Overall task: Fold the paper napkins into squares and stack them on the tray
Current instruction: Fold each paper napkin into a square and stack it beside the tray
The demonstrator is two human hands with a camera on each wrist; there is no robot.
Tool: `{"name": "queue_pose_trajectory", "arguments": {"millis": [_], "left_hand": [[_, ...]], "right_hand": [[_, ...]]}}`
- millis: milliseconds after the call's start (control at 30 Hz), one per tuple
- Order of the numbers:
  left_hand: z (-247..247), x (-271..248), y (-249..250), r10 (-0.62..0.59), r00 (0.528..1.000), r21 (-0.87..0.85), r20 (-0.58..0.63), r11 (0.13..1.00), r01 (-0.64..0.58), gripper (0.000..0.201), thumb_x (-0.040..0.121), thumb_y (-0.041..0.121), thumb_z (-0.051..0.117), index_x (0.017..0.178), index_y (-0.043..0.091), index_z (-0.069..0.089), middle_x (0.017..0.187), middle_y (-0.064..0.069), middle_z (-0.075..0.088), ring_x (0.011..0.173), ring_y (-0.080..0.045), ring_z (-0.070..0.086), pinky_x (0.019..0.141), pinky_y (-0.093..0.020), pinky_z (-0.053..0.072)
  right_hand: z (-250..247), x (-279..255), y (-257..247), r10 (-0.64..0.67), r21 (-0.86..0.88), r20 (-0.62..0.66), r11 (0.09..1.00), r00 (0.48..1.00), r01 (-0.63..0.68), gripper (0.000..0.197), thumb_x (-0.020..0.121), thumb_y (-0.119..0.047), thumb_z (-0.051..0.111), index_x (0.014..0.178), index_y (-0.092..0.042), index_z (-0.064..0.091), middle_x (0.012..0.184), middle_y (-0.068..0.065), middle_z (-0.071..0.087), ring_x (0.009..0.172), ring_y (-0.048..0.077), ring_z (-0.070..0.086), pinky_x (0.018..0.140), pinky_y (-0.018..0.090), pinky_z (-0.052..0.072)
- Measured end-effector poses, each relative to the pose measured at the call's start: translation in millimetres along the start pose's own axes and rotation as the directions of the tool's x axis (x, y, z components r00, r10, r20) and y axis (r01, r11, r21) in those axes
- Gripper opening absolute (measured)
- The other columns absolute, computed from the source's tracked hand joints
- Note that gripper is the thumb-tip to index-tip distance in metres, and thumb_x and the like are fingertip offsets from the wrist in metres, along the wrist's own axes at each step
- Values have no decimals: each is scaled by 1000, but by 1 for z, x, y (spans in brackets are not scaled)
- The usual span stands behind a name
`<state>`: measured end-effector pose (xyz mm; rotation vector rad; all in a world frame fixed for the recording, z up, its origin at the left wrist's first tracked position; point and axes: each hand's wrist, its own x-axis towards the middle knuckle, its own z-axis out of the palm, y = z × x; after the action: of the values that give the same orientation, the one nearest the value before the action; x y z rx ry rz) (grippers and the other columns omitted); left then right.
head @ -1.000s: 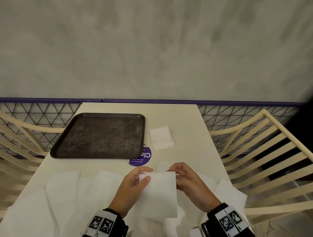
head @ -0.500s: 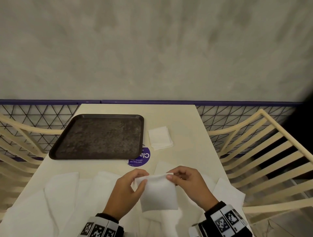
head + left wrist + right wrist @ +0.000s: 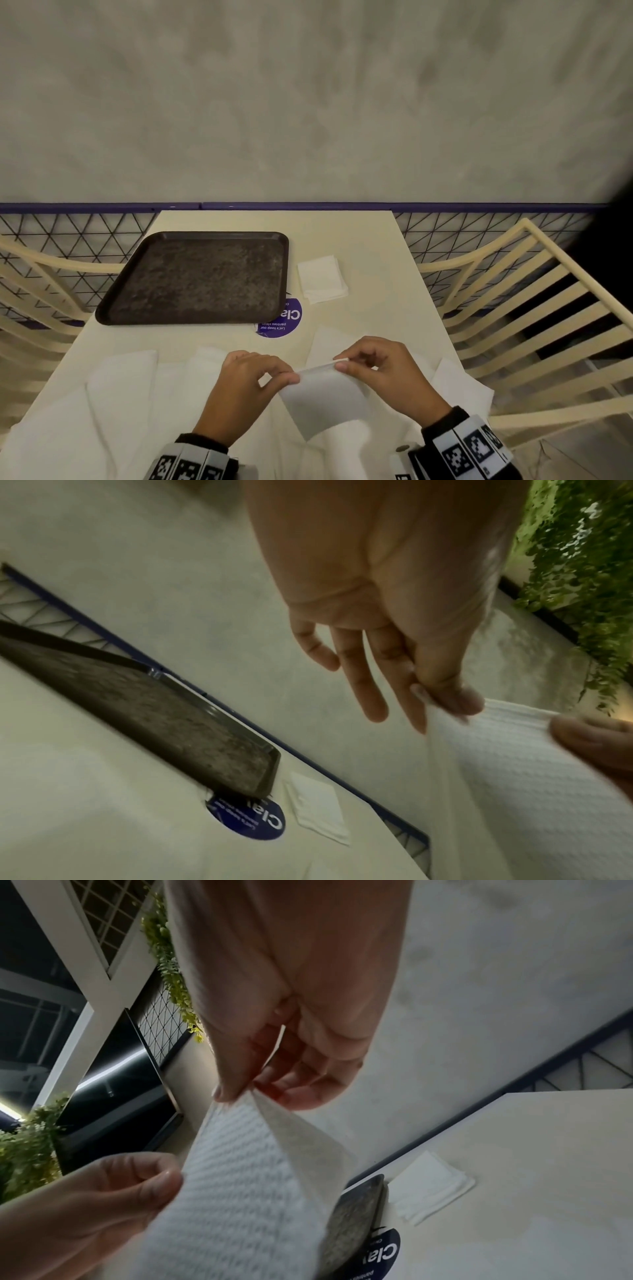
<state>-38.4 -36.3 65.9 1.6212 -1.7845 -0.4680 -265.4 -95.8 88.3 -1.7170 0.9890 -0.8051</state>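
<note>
A white paper napkin (image 3: 323, 399) hangs doubled over in the air above the near edge of the table. My left hand (image 3: 246, 383) pinches its upper left corner between thumb and forefinger. My right hand (image 3: 380, 370) pinches the upper right corner (image 3: 251, 1096), where the two layers part slightly. The same napkin (image 3: 514, 764) shows its embossed weave in the left wrist view. The dark brown tray (image 3: 198, 277) lies bare at the back left. A small stack of folded napkins (image 3: 322, 278) rests on the table just right of the tray.
Several unfolded white napkins (image 3: 113, 404) are spread over the near part of the cream table (image 3: 370, 260). A round purple sticker (image 3: 282, 318) lies by the tray's near right corner. Slatted cream chairs (image 3: 534, 308) flank the table; a mesh fence and grey wall stand behind.
The hanging napkin has been folded shorter, from a long sheet to about half that length. Both hands have stayed at its top corners, drawing slightly toward me.
</note>
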Motion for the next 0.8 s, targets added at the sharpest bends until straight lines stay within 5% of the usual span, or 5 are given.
{"name": "queue_pose_trajectory", "arguments": {"millis": [333, 400, 533, 667, 800], "left_hand": [[6, 10, 19, 153, 978, 66, 139, 984, -163, 63, 77, 80, 29, 95, 34, 68, 89, 26, 65, 86, 7, 52, 79, -15, 35], [15, 13, 23, 141, 966, 14, 218, 989, -147, 75, 76, 82, 19, 88, 27, 69, 84, 12, 70, 72, -2, 55, 70, -17, 37], [21, 14, 20, 49, 959, 81, 280, 994, -74, 97, 64, 88, -1, 94, 25, 67, 94, 8, 69, 81, -6, 56, 80, -18, 38], [15, 18, 11, -2, 972, -51, 235, 999, 15, 67, 74, 75, 25, 86, 25, 67, 78, 17, 64, 78, -2, 55, 76, -16, 42], [15, 24, 3, -58, 984, -177, 170, 980, 89, 39, 83, 64, 47, 70, 30, 62, 72, 20, 62, 73, -2, 57, 63, -12, 43]], "right_hand": [[4, 0, 4, 43, 23, 62, 999, 997, -44, 8, 75, -16, 77, 77, -24, 76, 75, -4, 69, 68, 3, 57, 66, 15, 42], [7, 0, 1, 28, 67, 93, 997, 995, -35, 9, 75, -16, 77, 76, -26, 76, 72, -7, 67, 67, 1, 56, 65, 14, 41], [7, 1, -2, 4, 44, 87, 999, 996, -8, 12, 80, -19, 73, 72, -27, 74, 69, -7, 68, 65, 3, 56, 65, 16, 42], [-1, 6, 3, 92, 144, -75, 986, 993, -80, 11, 81, -14, 69, 71, -18, 69, 65, -2, 65, 63, 9, 58, 66, 23, 47], [-2, 9, 12, 169, 9, 150, 985, 974, -172, 17, 82, -19, 71, 91, -32, 66, 86, -9, 68, 81, 3, 60, 72, 19, 46]]}}
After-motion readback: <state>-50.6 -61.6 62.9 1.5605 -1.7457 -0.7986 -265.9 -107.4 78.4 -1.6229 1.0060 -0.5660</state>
